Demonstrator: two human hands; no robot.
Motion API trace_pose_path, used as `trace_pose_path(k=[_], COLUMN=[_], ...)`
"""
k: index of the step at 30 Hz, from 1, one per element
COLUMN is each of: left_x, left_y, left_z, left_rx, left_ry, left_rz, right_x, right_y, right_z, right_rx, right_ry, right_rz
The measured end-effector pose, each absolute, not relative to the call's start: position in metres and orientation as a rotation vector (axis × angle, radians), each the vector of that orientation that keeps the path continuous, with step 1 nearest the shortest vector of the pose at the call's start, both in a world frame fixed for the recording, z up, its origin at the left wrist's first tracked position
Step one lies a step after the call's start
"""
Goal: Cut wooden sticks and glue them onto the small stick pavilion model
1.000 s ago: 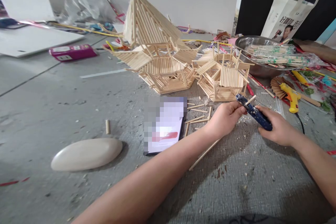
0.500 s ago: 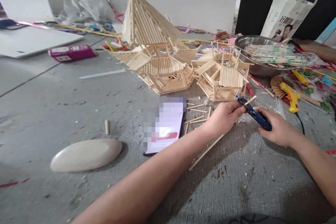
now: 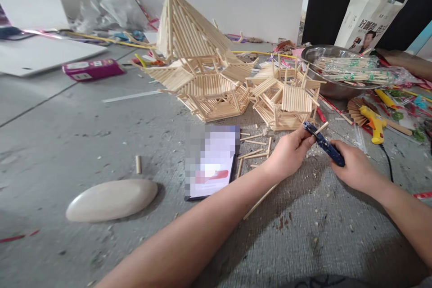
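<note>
My left hand (image 3: 290,150) is closed in a pinch on a thin wooden stick (image 3: 322,127), whose pale end pokes out past the tool's jaws. In my right hand (image 3: 351,166) are dark blue pliers (image 3: 326,146), gripped by the handles; the stick lies across their head, close to my left fingertips. Whether the jaws press on the stick I cannot tell. Below my left wrist a longer wooden stick (image 3: 258,204) rests on the floor, partly hidden by the forearm. Several short cut sticks (image 3: 253,154) lie between that forearm and the small stick model (image 3: 286,99).
A tall stick pagoda (image 3: 202,81) stands behind a phone (image 3: 216,157). To the right are a steel basin (image 3: 312,69) with bagged sticks and a yellow glue gun (image 3: 374,123) with its cord. A smooth pale oval object (image 3: 113,200) sits at left, near a purple pack (image 3: 92,69).
Both hands, with the stick and pliers, have shifted slightly left. The pliers' handles appear a little closer together. Nothing has been let go.
</note>
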State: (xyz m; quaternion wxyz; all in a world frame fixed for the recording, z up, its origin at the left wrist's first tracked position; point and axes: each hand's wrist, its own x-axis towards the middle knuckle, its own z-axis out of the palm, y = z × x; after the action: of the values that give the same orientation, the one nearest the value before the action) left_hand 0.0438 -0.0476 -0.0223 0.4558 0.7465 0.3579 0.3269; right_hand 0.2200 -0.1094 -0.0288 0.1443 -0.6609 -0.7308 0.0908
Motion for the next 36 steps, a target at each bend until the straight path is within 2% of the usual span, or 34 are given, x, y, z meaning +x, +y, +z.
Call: trace_pose_path(k=[12, 15, 19, 22, 27, 36], left_x=[0.045, 0.046, 0.048, 0.048, 0.049, 0.049], left_y=[-0.043, -0.042, -0.045, -0.049, -0.052, -0.051], left_z=[-0.028, -0.029, -0.03, -0.03, -0.029, -0.031], left_rx=[1.916, 1.969, 2.193, 2.35, 2.41, 2.436], left_ry=[1.0, 1.013, 1.124, 1.244, 1.339, 1.323], left_rz=[0.696, 0.503, 0.216, 0.11, -0.058, -0.068], right_x=[0.217, 0.218, 0.219, 0.218, 0.215, 0.213], right_y=[-0.104, -0.105, -0.108, -0.107, -0.099, -0.095], right_z=[-0.023, -0.022, -0.023, -0.022, -0.019, -0.02], right_rx=[-2.004, -2.031, -2.125, -2.147, -2.182, -2.257], right_ry=[-2.121, -2.124, -1.906, -1.753, -1.826, -1.877], right_rz=[0.388, 0.622, 1.107, 1.297, 1.329, 1.26])
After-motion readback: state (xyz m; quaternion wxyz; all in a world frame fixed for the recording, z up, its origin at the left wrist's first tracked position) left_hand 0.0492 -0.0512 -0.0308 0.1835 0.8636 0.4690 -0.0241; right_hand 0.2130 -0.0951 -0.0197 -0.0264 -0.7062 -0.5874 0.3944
